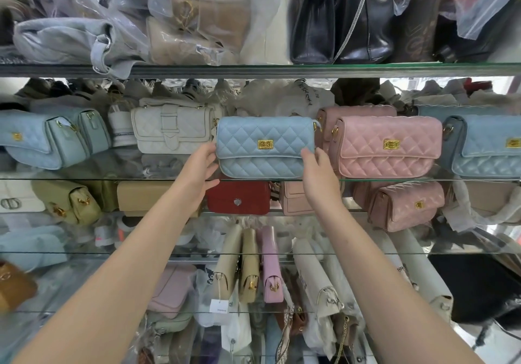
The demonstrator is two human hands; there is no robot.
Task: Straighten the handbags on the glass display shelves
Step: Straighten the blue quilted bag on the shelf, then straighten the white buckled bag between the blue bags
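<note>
A: Fingers first, quick. Left?
B: Left fingers (209, 151) close together, nearly straight, tips against the left end of the blue quilted handbag (253, 163). Thumb (212, 182) splayed off below, not on the bag.
A: So the left hand (200, 167) is only pressing?
B: Yes, no wrap. Right fingers (312, 156) are bent, curled onto the bag's lower right corner. The right hand (320, 179) shows its back; thumb contact I can't tell.
A: Bag position?
B: Upright, front towards us, level, gold clasp (265, 144) centred on the flap. Its bottom is at the front edge of the middle glass shelf (394, 179), between the two hands.
A: Neighbours?
B: Cream quilted bag (172, 129) just to its left and further back; touching or not, can't tell. Pink quilted bag (389, 145) just beside it on the right. More blue bags (42, 138) at both far ends of that shelf.
A: Other levels?
B: Red bag (239, 198) on the shelf directly under, beside the left wrist. Black bags (338, 19) and plastic-wrapped bags (197, 19) on the top shelf. Both forearms bare, reaching up from below.
</note>
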